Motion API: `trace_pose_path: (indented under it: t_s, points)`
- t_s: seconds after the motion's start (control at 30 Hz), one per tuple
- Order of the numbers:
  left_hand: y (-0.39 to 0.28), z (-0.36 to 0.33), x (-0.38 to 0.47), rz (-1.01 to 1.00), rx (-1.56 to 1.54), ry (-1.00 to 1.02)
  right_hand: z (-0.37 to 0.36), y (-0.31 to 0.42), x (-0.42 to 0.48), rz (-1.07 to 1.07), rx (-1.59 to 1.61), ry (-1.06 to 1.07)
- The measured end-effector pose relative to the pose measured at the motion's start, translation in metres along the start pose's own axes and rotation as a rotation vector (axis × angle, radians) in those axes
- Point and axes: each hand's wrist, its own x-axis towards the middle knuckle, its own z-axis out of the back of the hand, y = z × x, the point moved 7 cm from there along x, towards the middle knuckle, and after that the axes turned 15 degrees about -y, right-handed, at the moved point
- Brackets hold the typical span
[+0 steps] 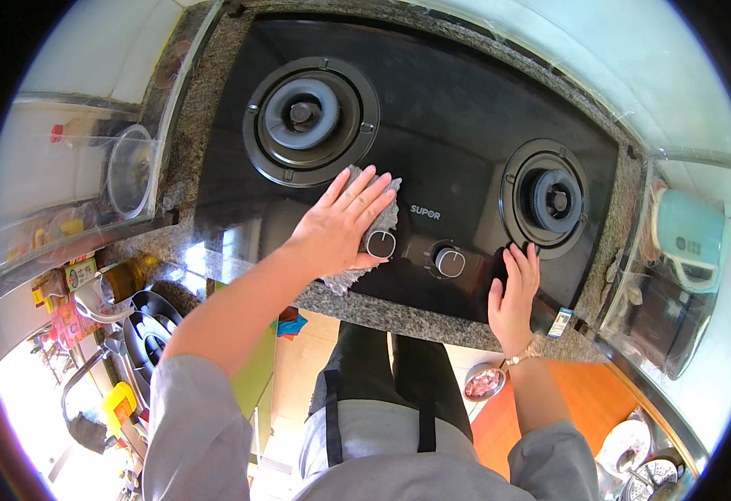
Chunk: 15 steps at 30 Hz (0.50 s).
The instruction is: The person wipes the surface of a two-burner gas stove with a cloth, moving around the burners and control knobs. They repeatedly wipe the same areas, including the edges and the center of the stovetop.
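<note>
A two-burner black glass gas cooktop (pixel 434 113), branded Supor, lies before me. My left hand (pixel 340 228) is spread flat over a crumpled grey cloth (pixel 389 216), pressing it on the glass just left of the brand name. Parts of the cloth stick out beyond the fingers and below the palm. The left control knob (pixel 380 245) stands against that hand's thumb side. The right knob (pixel 450 262) is apart from both hands. My right hand (pixel 516 294) rests near the front edge, its fingertips by the rim of the right burner (pixel 556 200), holding nothing. The left burner (pixel 303 114) has no pan support on it.
Granite countertop (pixel 390 313) frames the cooktop. Glass panels stand at both sides, with a pale green appliance (pixel 685 232) behind the right one. Pan lids (pixel 146 335) and bottles crowd the left. A metal bowl of meat (pixel 484 382) is below, near my right wrist.
</note>
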Motion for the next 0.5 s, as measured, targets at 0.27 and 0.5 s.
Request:
trace_pose_path:
  t_s: [0.27, 0.5]
  points:
    - [-0.034, -0.018, -0.038, 0.318, 0.011, -0.115, -0.009, -0.003, -0.003, 0.002, -0.083, -0.016]
    - [-0.132, -0.041, -0.074, 0.432, -0.122, -0.167, -0.004, -0.001, 0.001, -0.001, -0.036, -0.034]
